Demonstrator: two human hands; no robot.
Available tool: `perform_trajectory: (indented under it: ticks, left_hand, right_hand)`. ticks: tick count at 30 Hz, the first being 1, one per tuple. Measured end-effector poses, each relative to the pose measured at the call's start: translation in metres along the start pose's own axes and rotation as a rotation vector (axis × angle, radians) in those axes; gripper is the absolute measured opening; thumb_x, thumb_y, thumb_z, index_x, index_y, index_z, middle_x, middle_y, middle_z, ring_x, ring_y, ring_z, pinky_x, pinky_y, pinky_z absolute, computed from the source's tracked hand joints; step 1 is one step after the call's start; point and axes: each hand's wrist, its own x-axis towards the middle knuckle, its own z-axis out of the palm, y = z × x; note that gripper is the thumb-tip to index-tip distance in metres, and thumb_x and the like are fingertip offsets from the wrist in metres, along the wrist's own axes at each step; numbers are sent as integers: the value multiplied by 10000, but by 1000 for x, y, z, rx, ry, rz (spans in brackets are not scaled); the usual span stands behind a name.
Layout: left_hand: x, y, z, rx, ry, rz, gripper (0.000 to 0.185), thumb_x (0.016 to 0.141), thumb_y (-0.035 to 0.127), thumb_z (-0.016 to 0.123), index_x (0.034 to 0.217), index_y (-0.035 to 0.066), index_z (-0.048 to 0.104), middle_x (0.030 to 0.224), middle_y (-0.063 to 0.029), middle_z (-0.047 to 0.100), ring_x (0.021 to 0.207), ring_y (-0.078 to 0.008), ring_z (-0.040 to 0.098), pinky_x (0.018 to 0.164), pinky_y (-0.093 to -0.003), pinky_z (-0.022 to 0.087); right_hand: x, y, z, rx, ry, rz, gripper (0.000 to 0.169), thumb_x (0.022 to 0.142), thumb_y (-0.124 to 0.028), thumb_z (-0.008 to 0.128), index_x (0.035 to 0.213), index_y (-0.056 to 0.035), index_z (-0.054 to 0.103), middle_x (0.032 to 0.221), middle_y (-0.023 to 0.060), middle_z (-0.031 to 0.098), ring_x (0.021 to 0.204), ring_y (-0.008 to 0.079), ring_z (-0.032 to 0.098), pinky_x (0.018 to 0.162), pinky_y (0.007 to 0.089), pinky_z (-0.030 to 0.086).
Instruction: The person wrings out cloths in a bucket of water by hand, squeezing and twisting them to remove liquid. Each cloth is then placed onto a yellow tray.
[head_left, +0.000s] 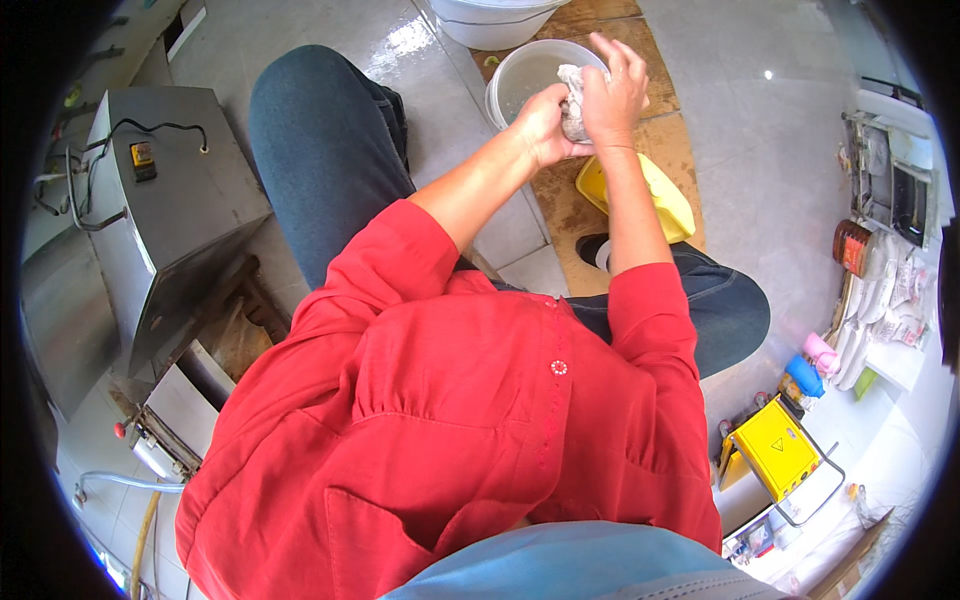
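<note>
A crumpled, wet-looking whitish cloth (573, 105) is bunched between my two hands, over the right side of a white plastic bucket (495, 94). My left hand (546, 126) grips it from the left and below. My right hand (616, 90) presses on it from the right, with some fingers raised. Cloudy liquid seems to be in the bucket, though its contents are hard to make out. Just below my hands stands a yellow plastic container (667, 196), partly covered by my right forearm.
A larger white bucket (491, 22) stands beyond. Brown boards (630, 142) lie on the grey tiled floor (757, 150). A metal cabinet (187, 150) is at the left. At the right are stacked bags (892, 292) and a yellow machine (776, 448).
</note>
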Motion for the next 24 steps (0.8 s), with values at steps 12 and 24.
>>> perform_trajectory:
  ticks: [12,24]
  left_hand:
    - [14,5,3,339,53,294,174,952,192,473,867,89,585,817,-36,620,682,-138,595,558,-319,490]
    - [-6,-1,20,1070,499,626,562,973,389,331,875,-50,668,869,-290,646,868,-449,606,808,-478,440]
  right_hand:
    - [-34,-28,-4,375,-11,-164,204,903,-200,563,1004,-23,575,1029,154,592,969,323,560,867,397,454]
    - [-11,-17,22,1238,355,896,277,976,-253,437,795,-61,520,775,35,552,710,164,555,670,324,479]
